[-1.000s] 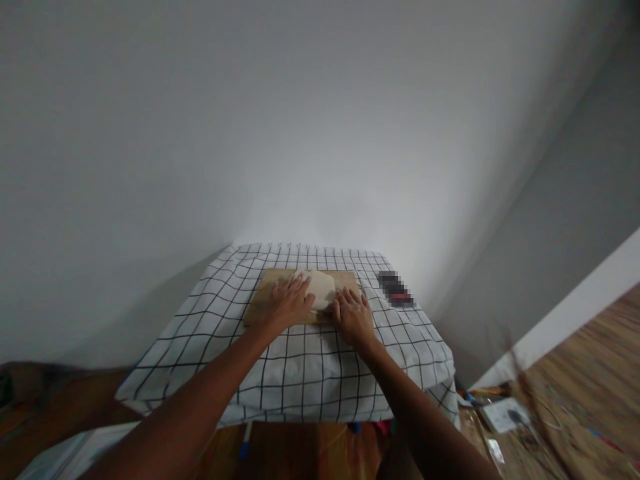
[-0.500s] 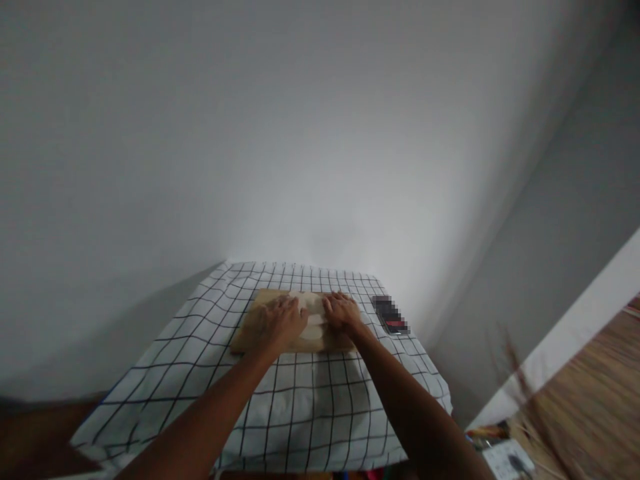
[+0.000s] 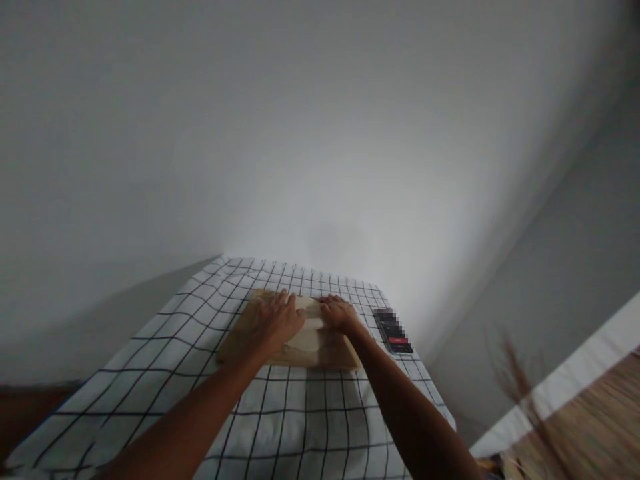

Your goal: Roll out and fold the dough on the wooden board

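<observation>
A wooden board lies on the checked tablecloth. On its middle is a flat, pale sheet that looks like dough, partly hidden under my hands. My left hand rests palm down over the left part of the sheet and board, its fingers stretched out and apart. Toward the right, my right hand lies palm down at the sheet's far right, fingers extended. Neither hand is wrapped round anything. What lies directly beneath the palms is hidden.
A phone with a blurred-out screen lies on the white checked tablecloth, right of the board. Behind the table stands a pale wall. Thin brown twigs or bristles, blurred, stick up at the lower right beside the wooden floor.
The view has shifted slightly, so the board and phone sit lower in the picture. My hands stay on the board, and more of the pale sheet's near part shows between them.
</observation>
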Demonstrator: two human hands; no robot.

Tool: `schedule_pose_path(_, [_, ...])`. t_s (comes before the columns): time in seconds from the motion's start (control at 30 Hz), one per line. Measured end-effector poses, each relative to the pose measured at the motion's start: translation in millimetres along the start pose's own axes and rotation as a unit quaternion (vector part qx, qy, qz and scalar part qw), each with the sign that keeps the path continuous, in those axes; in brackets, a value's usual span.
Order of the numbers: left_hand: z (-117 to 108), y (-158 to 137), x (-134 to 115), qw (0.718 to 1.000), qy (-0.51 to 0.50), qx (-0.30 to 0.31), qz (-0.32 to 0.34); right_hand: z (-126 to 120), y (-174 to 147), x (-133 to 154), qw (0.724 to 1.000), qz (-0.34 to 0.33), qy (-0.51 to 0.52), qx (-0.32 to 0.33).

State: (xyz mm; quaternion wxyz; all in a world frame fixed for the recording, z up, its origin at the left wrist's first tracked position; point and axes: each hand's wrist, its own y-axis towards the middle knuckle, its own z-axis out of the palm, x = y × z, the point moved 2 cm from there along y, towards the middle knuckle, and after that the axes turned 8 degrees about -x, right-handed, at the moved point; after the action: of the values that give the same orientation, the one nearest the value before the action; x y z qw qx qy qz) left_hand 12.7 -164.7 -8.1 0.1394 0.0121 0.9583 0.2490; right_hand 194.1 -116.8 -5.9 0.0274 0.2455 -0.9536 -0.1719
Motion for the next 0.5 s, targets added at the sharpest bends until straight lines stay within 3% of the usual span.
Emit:
schedule_pose_path(0.17, [-0.7,-11.9,-4.1,0.999,-0.013,-0.040,0.032,-6.5,-27.8,9.1,0.997,0.059,0.017,-0.047])
schedule_pose_path(0.3, [-4.3,-23.4,-3.9,0.995,-0.013,-0.069,0.067,-10.7,-60.5,27.3,0.994,0.060,0.024,-0.092])
schedule_pose_path(0.5, [-6.6,-32.2,1.6,0.991,-0.017,-0.063,0.118,-15.6,-111.9,56.4,0.982,0.099,0.047,-0.154])
